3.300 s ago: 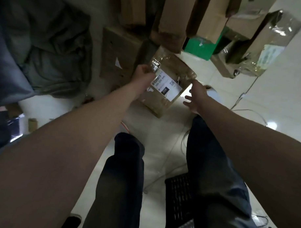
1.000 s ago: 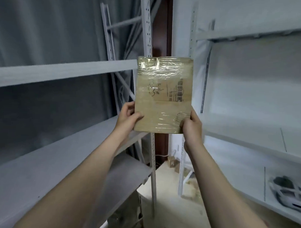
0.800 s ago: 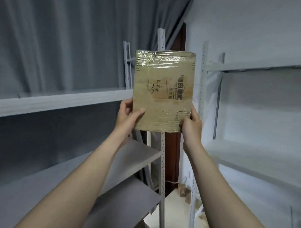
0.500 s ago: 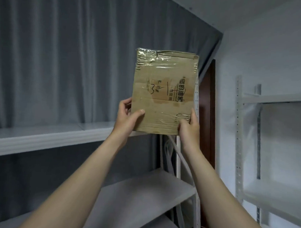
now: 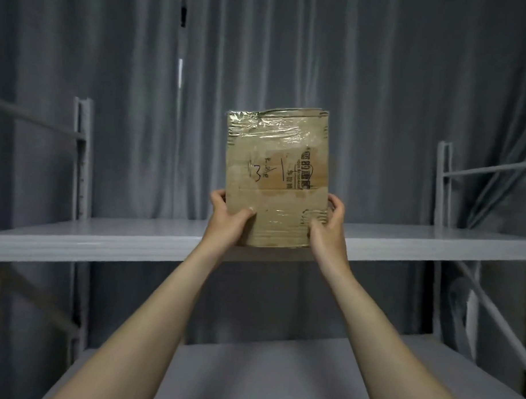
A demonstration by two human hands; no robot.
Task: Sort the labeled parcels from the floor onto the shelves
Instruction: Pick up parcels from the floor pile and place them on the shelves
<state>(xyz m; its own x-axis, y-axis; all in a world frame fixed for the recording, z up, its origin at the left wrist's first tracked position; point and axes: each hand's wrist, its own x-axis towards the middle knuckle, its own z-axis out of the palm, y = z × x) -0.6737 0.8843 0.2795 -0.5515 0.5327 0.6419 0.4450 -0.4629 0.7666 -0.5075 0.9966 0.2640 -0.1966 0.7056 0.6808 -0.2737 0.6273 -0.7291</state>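
Upright before the upper shelf [image 5: 105, 238], the parcel [image 5: 277, 176] is gripped by left hand [image 5: 228, 220] and right hand [image 5: 328, 228], fingers curled round its lower edges.

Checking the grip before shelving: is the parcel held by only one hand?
No, the left hand and the right hand each grip a lower corner of the upright cardboard parcel.

Bare forearms [image 5: 162, 309], bare left grip [image 5: 229, 225], right grip [image 5: 326, 231]
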